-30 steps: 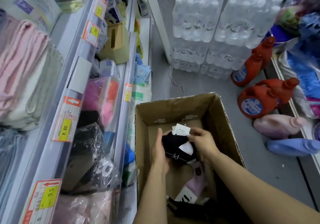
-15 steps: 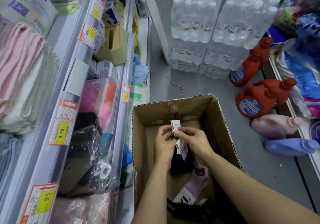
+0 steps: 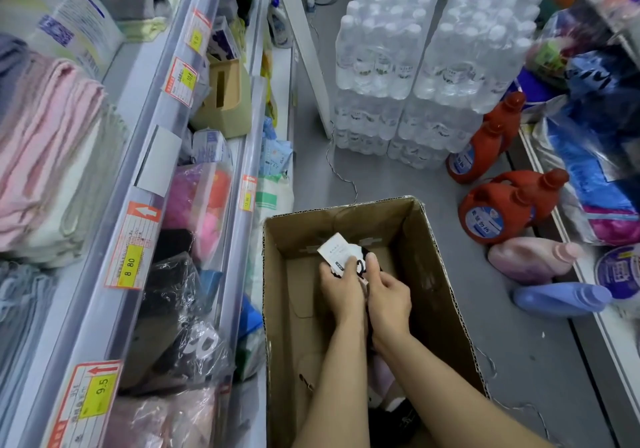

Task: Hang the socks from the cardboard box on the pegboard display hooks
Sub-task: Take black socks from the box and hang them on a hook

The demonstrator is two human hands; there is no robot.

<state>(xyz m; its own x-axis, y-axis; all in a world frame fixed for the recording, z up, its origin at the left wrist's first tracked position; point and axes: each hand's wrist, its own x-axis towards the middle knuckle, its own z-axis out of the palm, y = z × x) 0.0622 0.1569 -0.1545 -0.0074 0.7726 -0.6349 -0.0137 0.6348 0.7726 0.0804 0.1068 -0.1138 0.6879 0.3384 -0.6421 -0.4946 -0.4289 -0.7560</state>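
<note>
- Both my hands are inside the box (image 3: 446,274), over its far half, side by side and touching.
- My left hand (image 3: 341,286) has its grip closed on the white tag (image 3: 337,250) and the dark socks (image 3: 362,265) under it; the thumb lies across the tag's lower edge.
- My right hand (image 3: 388,295) also has its grip curled onto the socks, thumb pointing up beside the tag.
- Half a second ago the tag stood upright and folded narrow between my fingertips; now it lies flatter, opened out and tilted to the left.
- A second ago the socks hung lower, spread out as a dark bundle with a white patch showing; now they are bunched up and mostly hidden behind my hands.
- My hands have closed together since then: they were apart around the bundle, now the knuckles meet.
- More socks stay in the near end of the box: a pink pair (image 3: 382,375) and a black pair (image 3: 398,416), partly under my forearms.
- The box sits on the floor (image 3: 381,184), against the shelf (image 3: 239,205) on my left.
- Red jugs (image 3: 495,212) and stacked water packs (image 3: 415,66) stand beyond, where they were.
</note>
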